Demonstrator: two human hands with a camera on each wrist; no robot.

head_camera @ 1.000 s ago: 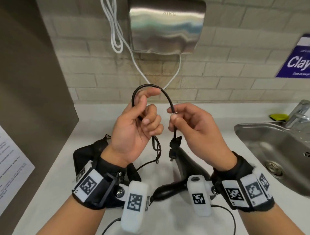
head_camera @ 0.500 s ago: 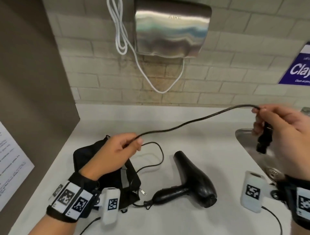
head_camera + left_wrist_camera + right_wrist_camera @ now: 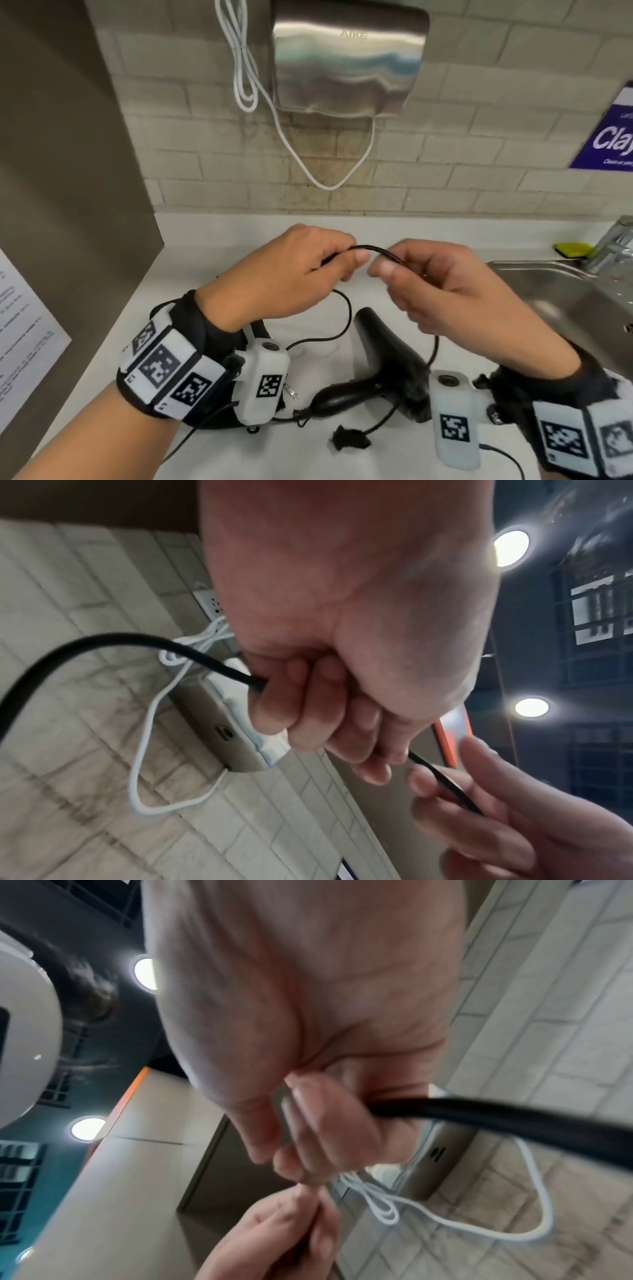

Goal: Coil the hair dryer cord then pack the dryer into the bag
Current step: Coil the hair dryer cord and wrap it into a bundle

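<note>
The black hair dryer (image 3: 387, 363) lies on the white counter (image 3: 212, 260) under my hands. My left hand (image 3: 342, 263) and right hand (image 3: 383, 270) meet above it, and each pinches the black cord (image 3: 373, 248), which makes a short arch between them. In the left wrist view, the left hand's (image 3: 308, 710) fingers curl round the cord (image 3: 137, 639). In the right wrist view, the right hand (image 3: 325, 1123) grips the cord (image 3: 479, 1118). The plug (image 3: 349, 438) sits low in front of the dryer. My left wrist hides most of the black bag (image 3: 222, 424).
A steel sink (image 3: 565, 301) with a tap (image 3: 613, 243) is at the right, with a yellow sponge (image 3: 572, 249) beside it. A hand dryer (image 3: 349, 58) with a white cable (image 3: 329, 185) hangs on the tiled wall. A grey panel (image 3: 68, 171) stands at the left.
My right hand has come back from far right, where it held the cord stretched out near the plug, to meet the left hand. The plug now sits low by the dryer.
</note>
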